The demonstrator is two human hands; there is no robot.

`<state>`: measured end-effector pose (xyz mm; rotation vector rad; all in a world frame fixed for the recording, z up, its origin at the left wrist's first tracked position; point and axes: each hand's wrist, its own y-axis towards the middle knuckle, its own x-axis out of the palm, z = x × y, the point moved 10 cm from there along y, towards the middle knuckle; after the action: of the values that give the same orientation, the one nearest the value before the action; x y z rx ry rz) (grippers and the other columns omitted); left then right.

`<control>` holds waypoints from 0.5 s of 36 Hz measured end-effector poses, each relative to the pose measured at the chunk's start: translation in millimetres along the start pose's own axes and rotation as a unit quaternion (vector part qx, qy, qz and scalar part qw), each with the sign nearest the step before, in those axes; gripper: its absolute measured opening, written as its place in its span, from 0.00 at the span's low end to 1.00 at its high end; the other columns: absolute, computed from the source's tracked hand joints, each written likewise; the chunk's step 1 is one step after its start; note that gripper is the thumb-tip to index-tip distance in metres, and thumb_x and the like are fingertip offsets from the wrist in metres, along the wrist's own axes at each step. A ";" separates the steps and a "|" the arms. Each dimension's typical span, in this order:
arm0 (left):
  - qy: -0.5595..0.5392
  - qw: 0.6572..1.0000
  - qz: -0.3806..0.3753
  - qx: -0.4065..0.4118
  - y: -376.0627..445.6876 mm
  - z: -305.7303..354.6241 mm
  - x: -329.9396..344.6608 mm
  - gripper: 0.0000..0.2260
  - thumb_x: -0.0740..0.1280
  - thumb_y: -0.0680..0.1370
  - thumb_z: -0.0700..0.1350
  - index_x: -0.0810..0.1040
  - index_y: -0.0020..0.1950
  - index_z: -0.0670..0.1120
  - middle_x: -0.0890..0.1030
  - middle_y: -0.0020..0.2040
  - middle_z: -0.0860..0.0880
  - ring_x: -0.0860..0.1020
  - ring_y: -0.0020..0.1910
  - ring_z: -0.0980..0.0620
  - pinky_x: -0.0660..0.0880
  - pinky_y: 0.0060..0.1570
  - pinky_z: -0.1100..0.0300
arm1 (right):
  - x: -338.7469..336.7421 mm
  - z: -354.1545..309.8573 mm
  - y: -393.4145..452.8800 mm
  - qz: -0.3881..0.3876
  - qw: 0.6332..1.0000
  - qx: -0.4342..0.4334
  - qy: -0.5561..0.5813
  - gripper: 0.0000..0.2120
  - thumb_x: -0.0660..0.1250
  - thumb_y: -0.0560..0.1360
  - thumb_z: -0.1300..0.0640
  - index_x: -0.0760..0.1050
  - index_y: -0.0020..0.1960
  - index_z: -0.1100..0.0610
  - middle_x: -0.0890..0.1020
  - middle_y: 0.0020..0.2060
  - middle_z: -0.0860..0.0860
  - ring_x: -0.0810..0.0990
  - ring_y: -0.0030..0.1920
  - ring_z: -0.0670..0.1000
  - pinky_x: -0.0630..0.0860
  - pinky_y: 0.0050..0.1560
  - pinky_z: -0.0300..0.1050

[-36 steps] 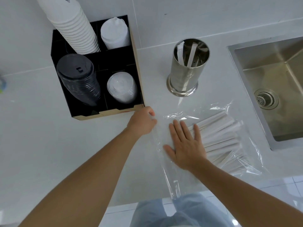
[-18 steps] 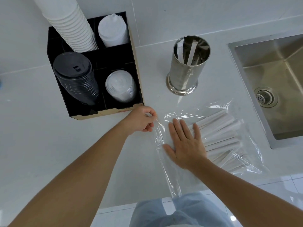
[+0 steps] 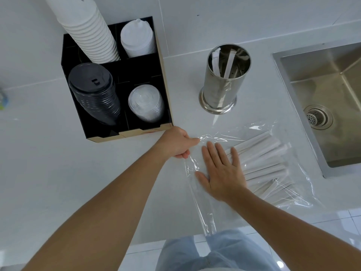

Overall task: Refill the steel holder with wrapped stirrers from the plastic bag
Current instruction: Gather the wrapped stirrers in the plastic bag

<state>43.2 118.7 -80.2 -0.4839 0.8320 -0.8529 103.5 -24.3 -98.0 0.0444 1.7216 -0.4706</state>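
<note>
1. The fingers (image 3: pixel 192 142) of the left hand (image 3: pixel 175 142) are curled and pressed together on the near corner of the plastic bag (image 3: pixel 259 133), pinching the film. A second ago this hand lay as a loose fist beside the bag's edge; since then the corner has been taken up and drawn slightly toward the black organiser (image 3: pixel 117 79).
2. The fingers (image 3: pixel 213 153) of the right hand (image 3: pixel 220 173) are spread flat, palm down, on the bag, with the fingertips at the ends of the wrapped stirrers (image 3: pixel 261 153). This hand has hardly shifted over the same second.
3. From this change it is judged that the bag's mouth is being opened; no stirrer has yet been lifted out, so the refill itself is not begun.
4. The bag is thin, clear and crinkled, with bright glare along its folds. It lies on the desk (image 3: pixel 48 163) in front of the steel holder (image 3: pixel 224 79), and its tail hangs over the desk edge.
5. The stirrers are slim, straight sticks in matte white paper, lying side by side in a loose fan inside the bag.
6. The steel holder is a polished cylinder with a flared base, standing upright beyond the bag. Only a couple of wrapped stirrers lean inside it.
7. A brushed steel sink (image 3: pixel 322 104) is set to the right of the holder.
</note>
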 end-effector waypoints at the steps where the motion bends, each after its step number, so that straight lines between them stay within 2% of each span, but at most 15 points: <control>1: 0.012 1.000 0.008 0.004 -0.5 0.5 -1.0 0.10 0.71 0.72 0.48 0.76 0.36 0.44 0.84 0.31 0.44 0.82 0.29 0.51 0.81 0.33 0.59 | -0.1 0.0 -0.3 0.000 1.000 0.000 0.000 0.37 0.43 0.78 0.34 0.53 0.79 0.56 0.56 0.79 0.53 0.54 0.78 0.56 0.45 0.74 0.65; 3: 0.028 0.999 0.022 0.006 -2.1 -2.2 -4.2 0.06 0.69 0.71 0.41 0.76 0.36 0.43 0.85 0.32 0.42 0.83 0.32 0.49 0.83 0.38 0.56 | -0.4 0.1 -0.8 0.000 1.000 -0.001 0.001 0.37 0.43 0.78 0.34 0.53 0.79 0.56 0.56 0.79 0.53 0.54 0.78 0.56 0.46 0.74 0.65; 5: 0.032 0.999 0.037 0.007 -4.0 -7.9 -8.2 0.04 0.68 0.69 0.37 0.76 0.34 0.42 0.84 0.31 0.41 0.84 0.33 0.47 0.83 0.38 0.55 | -1.2 0.0 -1.1 -0.001 1.000 -0.003 0.003 0.37 0.43 0.78 0.34 0.52 0.79 0.56 0.56 0.79 0.53 0.54 0.78 0.56 0.47 0.74 0.65; 9: 0.028 0.998 0.050 0.013 -7.6 -22.5 -14.6 0.05 0.67 0.67 0.35 0.75 0.35 0.44 0.83 0.28 0.45 0.83 0.30 0.51 0.84 0.38 0.53 | -4.7 0.1 -1.7 0.002 1.000 -0.006 0.004 0.35 0.41 0.79 0.37 0.55 0.78 0.57 0.59 0.78 0.54 0.57 0.77 0.57 0.51 0.74 0.65; 11: 0.031 0.998 0.052 0.020 -8.8 -29.2 -18.2 0.06 0.67 0.69 0.37 0.73 0.36 0.46 0.82 0.27 0.47 0.81 0.29 0.52 0.82 0.38 0.53 | -4.1 1.0 -1.2 0.002 1.000 0.000 0.006 0.33 0.38 0.80 0.39 0.53 0.78 0.56 0.57 0.78 0.53 0.56 0.78 0.56 0.49 0.74 0.64; 14: 0.045 0.998 0.030 0.035 -11.1 -37.8 -19.6 0.07 0.65 0.73 0.40 0.76 0.41 0.52 0.81 0.28 0.49 0.78 0.31 0.50 0.77 0.33 0.57 | 0.5 1.7 -0.4 -0.002 1.000 0.007 -0.002 0.30 0.37 0.80 0.42 0.47 0.79 0.54 0.52 0.79 0.51 0.51 0.78 0.54 0.44 0.75 0.63; 16: 0.062 0.997 0.016 0.040 -14.0 -44.0 -19.9 0.11 0.63 0.75 0.39 0.78 0.42 0.56 0.78 0.29 0.51 0.76 0.31 0.52 0.71 0.29 0.64 | 1.2 2.3 -0.1 -0.001 1.000 0.013 -0.005 0.30 0.39 0.80 0.43 0.48 0.79 0.54 0.52 0.79 0.51 0.52 0.78 0.54 0.45 0.75 0.63; 18: 0.060 0.997 0.013 0.037 -17.0 -49.2 -18.7 0.13 0.62 0.76 0.39 0.80 0.42 0.56 0.78 0.30 0.53 0.76 0.32 0.54 0.70 0.30 0.66 | 0.6 2.6 0.1 0.000 1.000 0.016 0.000 0.30 0.41 0.80 0.43 0.50 0.79 0.54 0.53 0.79 0.51 0.53 0.78 0.54 0.47 0.75 0.63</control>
<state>-11.1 121.4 -90.0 -0.3596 0.9115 -0.8919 105.8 -25.3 -98.9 0.0670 1.7149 -0.4981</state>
